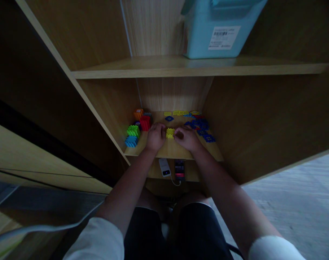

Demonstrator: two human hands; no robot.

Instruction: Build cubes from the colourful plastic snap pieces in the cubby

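Both my hands rest on a low wooden shelf (170, 150) inside a cabinet. My left hand (155, 136) and my right hand (186, 138) are closed, fingers pinched on either side of a small yellow block piece (170, 133) between them. To the left stand assembled cubes: orange (138, 113), red (145, 122), green (133, 130) and light blue (131, 141). Loose blue flat pieces (201, 125) lie to the right, and yellow flat pieces (179, 112) lie along the back of the shelf.
A teal plastic box (221, 29) with a white label stands on the upper shelf (180, 66). A white device (164, 167) and a phone (179, 169) lie on the lower level below the shelf. My knees in dark shorts are beneath. Grey floor lies at right.
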